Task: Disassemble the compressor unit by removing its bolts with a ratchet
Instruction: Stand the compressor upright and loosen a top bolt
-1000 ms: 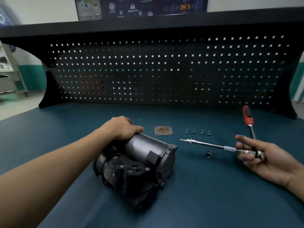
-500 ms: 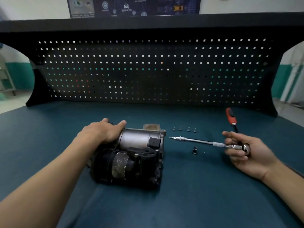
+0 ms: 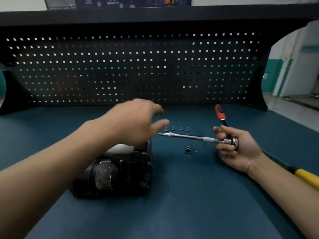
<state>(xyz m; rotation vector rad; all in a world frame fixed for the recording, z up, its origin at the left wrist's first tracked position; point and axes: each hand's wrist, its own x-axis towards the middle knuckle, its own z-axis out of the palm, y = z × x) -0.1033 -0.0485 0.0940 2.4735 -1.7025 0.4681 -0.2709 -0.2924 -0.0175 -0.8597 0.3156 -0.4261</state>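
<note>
Ratchet (image 3: 189, 137): long axis crosswise, tip pointing left; head gripped in right hand (image 3: 241, 150). Left hand (image 3: 134, 123): fingers loosely spread, holding nothing, above compressor (image 3: 120, 169), blurred.

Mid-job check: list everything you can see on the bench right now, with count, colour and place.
compressor unit: one, black and grey, left of centre on the mat
ratchet: one, red-and-black handle, chrome head, long extension pointing left, in the right hand
bolts: four, grey, in a row just beyond the extension
socket: one, chrome, loose on the mat nearer than the extension
yellow-handled tool: one, right edge, partly behind the right forearm
mat: one, teal, covers the bench
pegboard: one, black, at the back
left hand: blurred, fingers spread, above the compressor unit's far end, holds nothing
right hand: grips the ratchet near its head
</note>
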